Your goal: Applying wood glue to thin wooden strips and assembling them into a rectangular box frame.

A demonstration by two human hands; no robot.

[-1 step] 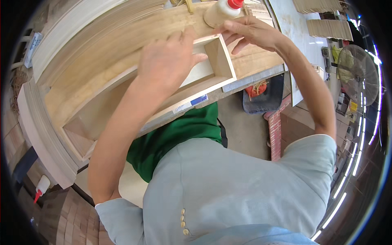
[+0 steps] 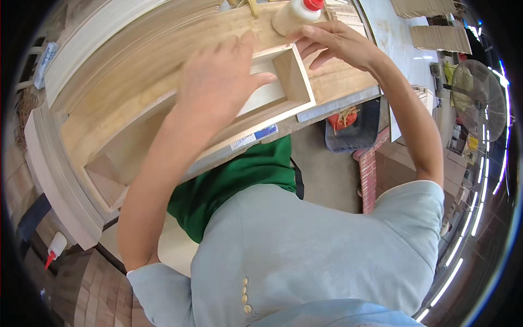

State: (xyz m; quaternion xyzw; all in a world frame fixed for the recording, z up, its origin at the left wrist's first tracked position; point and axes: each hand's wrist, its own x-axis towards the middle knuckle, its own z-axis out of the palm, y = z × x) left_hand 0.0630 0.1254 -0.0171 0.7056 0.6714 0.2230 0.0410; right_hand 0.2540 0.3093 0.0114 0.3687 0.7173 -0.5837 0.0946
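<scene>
At the wooden box (image 2: 291, 79), left hand (image 2: 215, 79) extends forward, right hand (image 2: 336, 44) inward, both loosely spread.

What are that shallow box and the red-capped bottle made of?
The shallow box looks like bare wood: pale tan, matte boards, though plywood is possible. The bottle seems plastic, judging by its milky, smooth body; its red cap looks like glossy plastic too.

The left fingers (image 2: 246, 46) are blurred, the wooden box (image 2: 291, 79) partly hidden.
</scene>
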